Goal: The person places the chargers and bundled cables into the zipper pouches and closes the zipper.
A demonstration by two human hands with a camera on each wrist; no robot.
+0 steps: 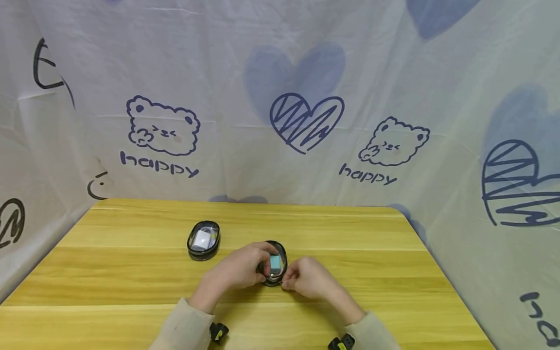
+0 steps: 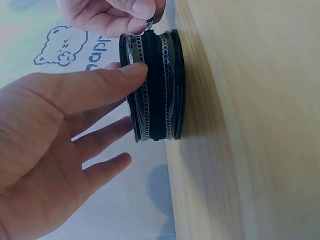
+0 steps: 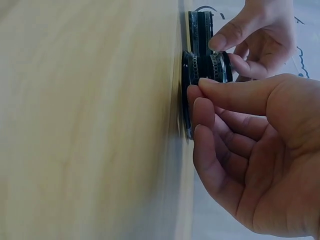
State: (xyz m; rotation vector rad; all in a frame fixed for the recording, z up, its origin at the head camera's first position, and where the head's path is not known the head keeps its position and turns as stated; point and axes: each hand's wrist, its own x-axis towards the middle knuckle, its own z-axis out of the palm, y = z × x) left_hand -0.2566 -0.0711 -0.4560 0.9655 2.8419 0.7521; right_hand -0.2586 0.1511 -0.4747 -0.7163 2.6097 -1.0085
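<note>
A small oval clear pouch with black edging (image 1: 285, 257) sits on the table. A light-blue item (image 1: 275, 263) shows through its transparent top. My left hand (image 1: 245, 265) holds the pouch from its left side, the thumb (image 2: 134, 71) on the near wall and fingers over the far side. Around the side wall runs a black zipper (image 2: 156, 90), which looks closed along the stretch in the left wrist view. At the pouch's near right end my right hand (image 1: 308, 278) pinches the zipper pull (image 2: 149, 23) between thumb and forefinger, its other fingers curled.
A second oval clear pouch (image 1: 190, 247) with black edging, holding a white block and a pale cable-like coil, stands further left on the wooden table (image 1: 109, 272). Behind the table hangs a white cloth (image 1: 227, 97) with hearts and bears.
</note>
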